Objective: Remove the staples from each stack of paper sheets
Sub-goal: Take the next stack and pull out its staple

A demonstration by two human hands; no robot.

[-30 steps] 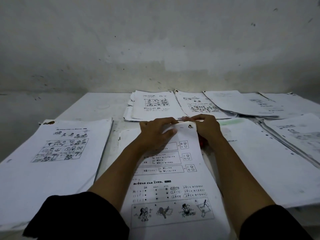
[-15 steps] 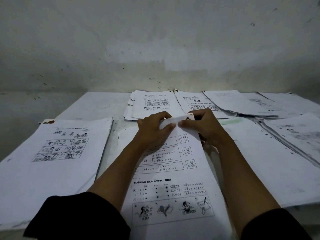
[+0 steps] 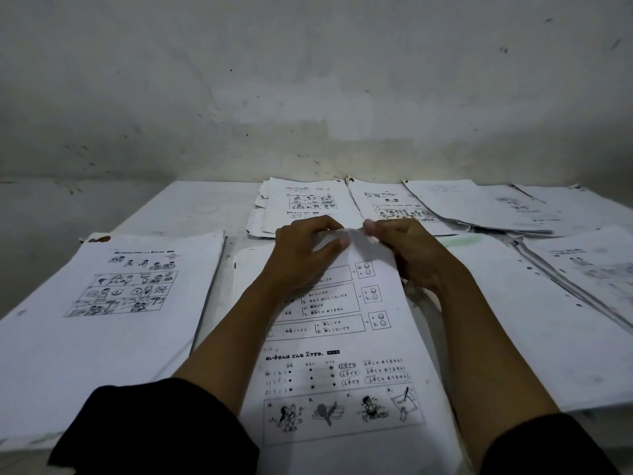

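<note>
- The white printed worksheet stack (image 3: 342, 354) lay at the centre of the bench, directly in front of the person, with its far edge folded back towards the viewer.
- The left hand (image 3: 301, 255) held that folded far edge, fingers curled over the top and thumb underneath on the printed face.
- The right hand (image 3: 407, 255) pinched the same edge at its right corner, fingertips curled onto the paper; whether it also carried a tool could not be determined.
- No staple was discernible at the gripped corner; it was too small or was hidden by the fingers.
- Judged progress: the centre stack was in work and its staple was probably not yet out.
- A thick white stack with cartoon panels (image 3: 113, 303) lay just left of the centre stack, and a plain white stack with punched holes (image 3: 534, 320) lay just right.
- Further white printed stacks (image 3: 394, 204) lay along the far edge; which of these were already unstapled could not be determined.
- The white bench (image 3: 191, 207) stood against a scuffed, stained pale wall (image 3: 308, 97) in dim light.
</note>
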